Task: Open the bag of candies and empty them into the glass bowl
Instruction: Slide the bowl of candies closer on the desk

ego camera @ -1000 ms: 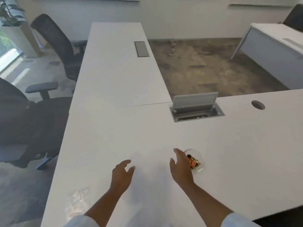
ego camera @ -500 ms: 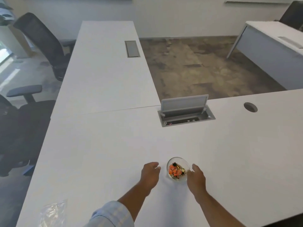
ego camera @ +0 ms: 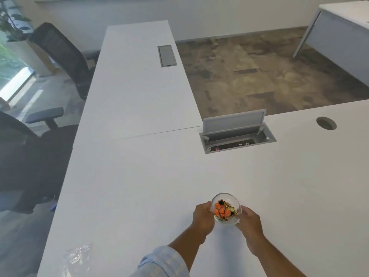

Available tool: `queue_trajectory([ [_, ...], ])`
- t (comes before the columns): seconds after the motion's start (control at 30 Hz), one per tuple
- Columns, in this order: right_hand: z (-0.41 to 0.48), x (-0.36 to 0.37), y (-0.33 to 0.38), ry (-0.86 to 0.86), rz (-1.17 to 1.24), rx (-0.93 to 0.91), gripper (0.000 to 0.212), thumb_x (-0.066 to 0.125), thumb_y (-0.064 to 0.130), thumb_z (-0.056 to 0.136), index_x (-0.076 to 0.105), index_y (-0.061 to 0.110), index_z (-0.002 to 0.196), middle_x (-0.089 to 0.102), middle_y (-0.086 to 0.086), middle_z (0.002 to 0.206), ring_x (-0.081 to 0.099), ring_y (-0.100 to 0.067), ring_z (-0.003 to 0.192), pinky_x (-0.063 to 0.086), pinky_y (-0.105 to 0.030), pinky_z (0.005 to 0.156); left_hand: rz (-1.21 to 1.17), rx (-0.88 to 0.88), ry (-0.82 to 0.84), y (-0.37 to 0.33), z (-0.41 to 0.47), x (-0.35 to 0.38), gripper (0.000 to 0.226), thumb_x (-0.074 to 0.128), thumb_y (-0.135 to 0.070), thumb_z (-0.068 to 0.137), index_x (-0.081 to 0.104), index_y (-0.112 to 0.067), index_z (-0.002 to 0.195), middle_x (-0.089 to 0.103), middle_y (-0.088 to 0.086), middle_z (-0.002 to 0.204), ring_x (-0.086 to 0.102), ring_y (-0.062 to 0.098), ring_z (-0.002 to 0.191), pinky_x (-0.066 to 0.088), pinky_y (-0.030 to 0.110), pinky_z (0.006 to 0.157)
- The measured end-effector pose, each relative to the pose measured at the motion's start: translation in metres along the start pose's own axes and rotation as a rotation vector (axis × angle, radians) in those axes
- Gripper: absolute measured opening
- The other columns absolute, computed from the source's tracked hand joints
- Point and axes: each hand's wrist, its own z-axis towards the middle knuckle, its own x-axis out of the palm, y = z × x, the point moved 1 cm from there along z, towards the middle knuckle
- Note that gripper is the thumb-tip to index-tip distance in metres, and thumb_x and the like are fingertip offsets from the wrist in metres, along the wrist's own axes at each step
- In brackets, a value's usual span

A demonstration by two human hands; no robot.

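Our left hand and right hand grip the bowl from both sides, low and middle in the frame on the tabletop. Candies fill it. The bag lies empty, lower left.

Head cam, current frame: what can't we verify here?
- Glass bowl base: both hands cover its sides, so whether it is lifted or resting on the desk is unclear.
- Candies: too small to count or identify.
- Plastic bag: transparent, blurred; any leftover contents can't be judged.
- Left hand and right hand fingers: far sides hidden behind the bowl.
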Motion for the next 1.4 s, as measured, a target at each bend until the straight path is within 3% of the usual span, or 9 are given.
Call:
queue_trajectory([
  [0.1, -0.005, 0.009, 0.007, 0.005, -0.029, -0.016, 0.023, 0.052, 0.005, 0.099, 0.075, 0.005, 0.096, 0.068, -0.034, 0.120, 0.060, -0.055, 0.123, 0.048, -0.070, 0.109, -0.066, -0.006, -0.008, -0.001, -0.005, -0.006, 0.034, 0.051, -0.002, 0.093, 0.081, -0.008, 0.108, 0.073, 0.014, 0.098, 0.055, 0.022, 0.090, 0.043, 0.035, 0.076],
  [0.33, -0.026, 0.060, 0.034, 0.075, -0.034, -0.063, 0.027, 0.055, 0.004, 0.098, 0.073, 0.019, 0.085, 0.071, -0.029, 0.116, 0.064, -0.050, 0.116, 0.051, -0.067, 0.110, -0.222, -0.007, -0.066, -0.003, -0.012, -0.062, 0.038, 0.055, -0.002, 0.097, 0.087, -0.021, 0.104, 0.082, 0.017, 0.118, 0.065, 0.024, 0.099, 0.055, 0.035, 0.084],
  [0.5, -0.036, 0.123, 0.052, 0.179, -0.063, -0.113, 0.023, 0.054, 0.006, 0.097, 0.077, 0.012, 0.096, 0.073, -0.029, 0.115, 0.063, -0.029, 0.092, 0.054, -0.063, 0.106, -0.231, 0.052, -0.164, 0.001, -0.019, -0.121, 0.045, 0.051, 0.004, 0.095, 0.087, -0.019, 0.107, 0.084, 0.013, 0.116, 0.067, 0.022, 0.101, 0.056, 0.030, 0.085],
  [0.7, -0.057, 0.204, 0.063, 0.278, -0.133, -0.107, 0.029, 0.052, 0.003, 0.095, 0.077, 0.016, 0.099, 0.076, -0.017, 0.107, 0.069, -0.040, 0.116, 0.059, -0.055, 0.102, -0.260, 0.052, -0.279, 0.018, -0.022, -0.204, 0.039, 0.055, 0.010, 0.099, 0.085, -0.009, 0.114, 0.082, 0.023, 0.120, 0.072, 0.038, 0.115, 0.063, 0.047, 0.096],
  [0.9, -0.069, 0.260, 0.062, 0.342, -0.204, -0.095, 0.036, 0.049, -0.002, 0.091, 0.076, 0.019, 0.101, 0.077, -0.011, 0.105, 0.070, -0.035, 0.114, 0.060, -0.053, 0.105, -0.349, 0.013, -0.305, 0.035, -0.030, -0.256, 0.038, 0.054, 0.015, 0.094, 0.084, -0.001, 0.112, 0.075, 0.035, 0.125, 0.060, 0.031, 0.099, 0.048, 0.041, 0.084],
  [1.03, -0.067, 0.282, 0.054, 0.343, -0.242, -0.098, 0.033, 0.049, -0.001, 0.092, 0.075, 0.013, 0.106, 0.076, -0.020, 0.112, 0.070, -0.040, 0.112, 0.056, -0.057, 0.105, -0.405, -0.006, -0.311, 0.046, -0.027, -0.276, 0.025, 0.062, 0.006, 0.096, 0.080, 0.005, 0.113, 0.069, 0.034, 0.103, 0.053, 0.030, 0.096, 0.045, 0.042, 0.085],
  [1.2, -0.067, 0.293, 0.051, 0.332, -0.257, -0.089, 0.034, 0.050, 0.000, 0.092, 0.075, 0.016, 0.107, 0.077, -0.016, 0.110, 0.070, -0.038, 0.113, 0.061, -0.051, 0.100, -0.440, 0.001, -0.296, 0.051, -0.026, -0.286, 0.026, 0.062, 0.004, 0.098, 0.082, 0.001, 0.113, 0.075, 0.035, 0.126, 0.060, 0.028, 0.100, 0.050, 0.041, 0.089],
  [1.3, -0.066, 0.296, 0.050, 0.330, -0.251, -0.095, 0.033, 0.050, 0.000, 0.092, 0.075, 0.015, 0.106, 0.076, -0.017, 0.110, 0.071, -0.038, 0.108, 0.060, -0.040, 0.084, -0.425, 0.000, -0.292, 0.054, -0.022, -0.288, 0.030, 0.058, 0.007, 0.098, 0.083, -0.001, 0.112, 0.075, 0.033, 0.128, 0.061, 0.028, 0.101, 0.050, 0.040, 0.089],
  [1.4, -0.065, 0.297, 0.050, 0.315, -0.258, -0.100, 0.031, 0.049, 0.000, 0.093, 0.073, 0.013, 0.107, 0.075, -0.016, 0.108, 0.069, -0.034, 0.101, 0.059, -0.041, 0.083, -0.420, 0.001, -0.304, 0.054, -0.019, -0.290, 0.028, 0.060, 0.004, 0.100, 0.084, -0.005, 0.112, 0.078, 0.030, 0.125, 0.068, 0.033, 0.109, 0.059, 0.044, 0.094],
])
